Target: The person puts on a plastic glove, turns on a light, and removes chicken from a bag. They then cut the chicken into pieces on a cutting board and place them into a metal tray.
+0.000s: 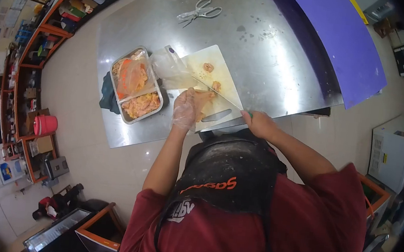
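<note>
My left hand (185, 110), in a clear plastic glove, is closed on a piece of raw chicken (204, 99) over the white cutting board (230, 90). My right hand (259, 124) grips the green handle of a knife (232, 102). Its blade points up and left across the board, against the meat beside my left fingers. Two small cut pieces lie on the board: one piece (208, 67) near the far end and another piece (216, 86) close to the blade. A clear plastic bag (171, 68) lies partly over the board's left edge.
Left of the board, a metal tray (160, 102) holds raw chicken, with a plastic bag of orange-tinted meat on top. A dark green cloth (109, 96) sticks out beside it. Kitchen scissors (201, 12) lie farther back on the steel table (269, 59). A purple panel (341, 42) borders the right.
</note>
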{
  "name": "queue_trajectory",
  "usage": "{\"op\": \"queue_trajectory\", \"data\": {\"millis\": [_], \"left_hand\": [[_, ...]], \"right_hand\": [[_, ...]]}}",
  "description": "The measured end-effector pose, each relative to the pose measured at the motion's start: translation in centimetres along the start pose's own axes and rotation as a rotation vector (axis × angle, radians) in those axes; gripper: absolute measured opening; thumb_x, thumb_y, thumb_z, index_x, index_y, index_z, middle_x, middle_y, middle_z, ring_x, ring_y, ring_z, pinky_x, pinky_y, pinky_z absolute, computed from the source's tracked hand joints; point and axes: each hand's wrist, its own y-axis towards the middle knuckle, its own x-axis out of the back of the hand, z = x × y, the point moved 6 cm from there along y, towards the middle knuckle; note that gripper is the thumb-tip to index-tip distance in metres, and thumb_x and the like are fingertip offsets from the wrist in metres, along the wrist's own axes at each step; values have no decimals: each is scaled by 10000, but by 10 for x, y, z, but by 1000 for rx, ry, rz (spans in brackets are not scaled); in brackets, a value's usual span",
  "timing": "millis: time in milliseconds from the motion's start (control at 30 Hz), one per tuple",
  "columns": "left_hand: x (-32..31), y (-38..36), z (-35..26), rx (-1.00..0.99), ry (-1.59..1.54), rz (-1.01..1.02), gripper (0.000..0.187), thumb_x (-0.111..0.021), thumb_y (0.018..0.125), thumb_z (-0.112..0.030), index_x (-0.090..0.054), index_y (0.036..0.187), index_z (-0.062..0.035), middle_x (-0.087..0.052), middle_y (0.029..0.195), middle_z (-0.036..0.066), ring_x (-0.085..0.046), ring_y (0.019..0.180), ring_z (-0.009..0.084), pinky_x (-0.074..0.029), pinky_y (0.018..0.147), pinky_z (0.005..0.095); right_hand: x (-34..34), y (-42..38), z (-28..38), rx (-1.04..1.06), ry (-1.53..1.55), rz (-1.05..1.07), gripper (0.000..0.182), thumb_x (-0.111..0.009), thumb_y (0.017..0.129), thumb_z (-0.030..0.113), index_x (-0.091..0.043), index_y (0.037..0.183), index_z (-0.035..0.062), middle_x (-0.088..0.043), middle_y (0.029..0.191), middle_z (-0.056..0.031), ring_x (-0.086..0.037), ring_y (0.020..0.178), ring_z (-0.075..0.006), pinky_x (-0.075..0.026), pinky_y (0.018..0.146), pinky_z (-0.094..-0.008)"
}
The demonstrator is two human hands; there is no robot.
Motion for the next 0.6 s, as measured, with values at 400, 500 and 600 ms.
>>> {"op": "queue_trajectory", "data": {"millis": [400,500,600], "left_hand": [[41,3,-39,38,108,-92,408,-513,1087,-371,-679,1058,0,-690,899,52,-629,807,119,-527,727,299],[38,-8,-71,11,6,-213,404,-526,1081,-369,-675,1056,6,-688,900,47,-629,811,125,-530,735,301],[33,-6,-74,-98,212,-143,437,-494,1085,-388,-674,1058,9,-687,890,65,-633,806,160,-532,739,322]], "right_hand": [[4,16,12,41,1,74,780,-335,1054,601,-735,955,-61,-701,963,-322,-682,985,-478,-523,894,-519],[-3,24,14,42,-15,92,794,-328,1050,614,-735,962,-62,-700,972,-326,-680,988,-481,-523,902,-516],[-7,59,57,110,14,88,792,-333,1047,619,-730,980,-63,-703,981,-323,-683,988,-476,-524,902,-514]]}}
